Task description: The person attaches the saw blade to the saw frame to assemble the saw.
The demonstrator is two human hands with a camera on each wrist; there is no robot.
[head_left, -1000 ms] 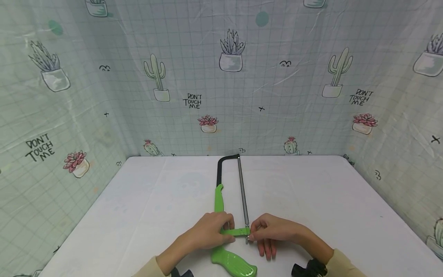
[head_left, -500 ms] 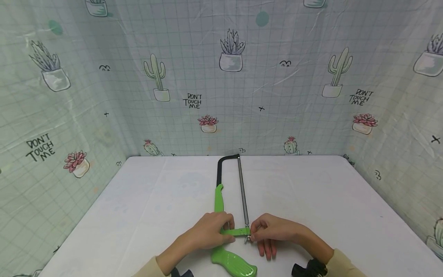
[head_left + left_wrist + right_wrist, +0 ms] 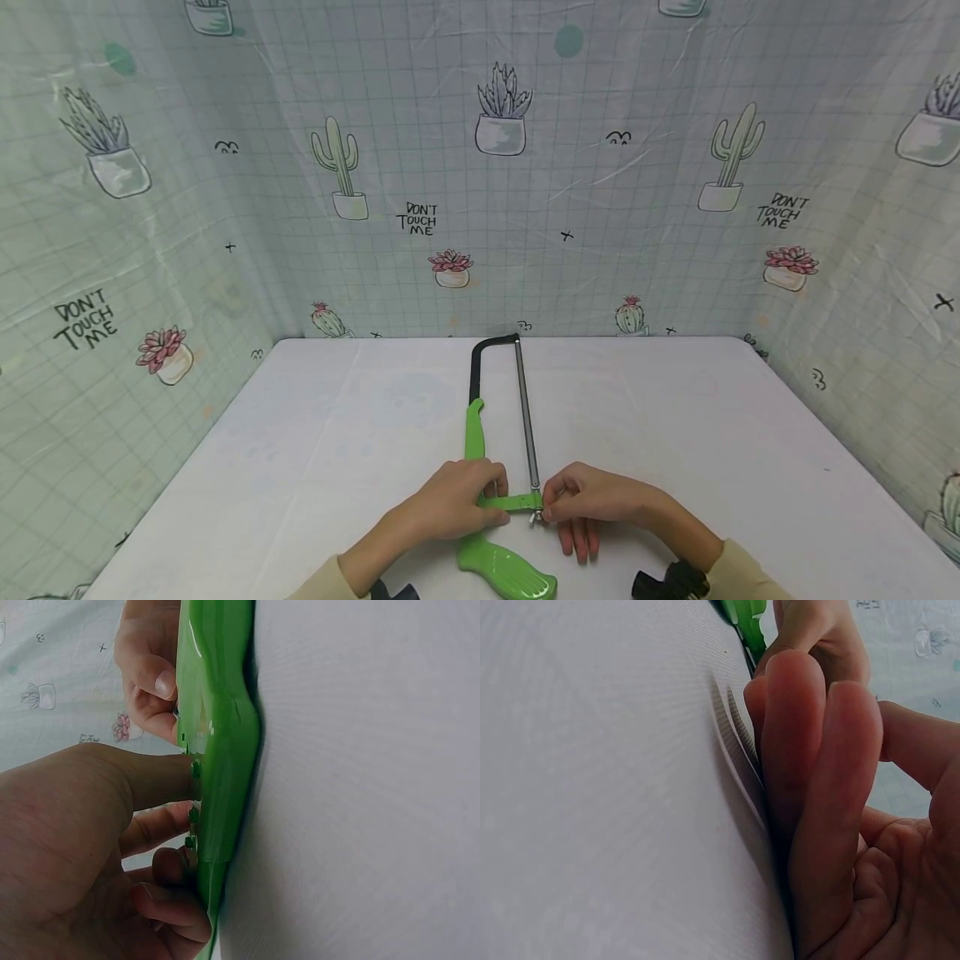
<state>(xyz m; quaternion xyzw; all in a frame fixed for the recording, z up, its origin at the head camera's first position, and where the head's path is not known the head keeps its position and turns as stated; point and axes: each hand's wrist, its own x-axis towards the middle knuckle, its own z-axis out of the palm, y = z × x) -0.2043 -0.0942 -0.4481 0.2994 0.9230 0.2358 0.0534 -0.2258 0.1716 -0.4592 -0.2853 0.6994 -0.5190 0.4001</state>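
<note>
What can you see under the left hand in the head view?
The hacksaw's green body runs beneath the left hand, emerging on both sides, with the white table around. The stretch directly under the hand is covered.

Plain beige sleeves (image 3: 738,575) show at the frame's bottom edge, with a small dark wrist camera (image 3: 671,581) beside each.

a green and black hacksaw (image 3: 474,435) lies on the white table (image 3: 352,442).
</note>
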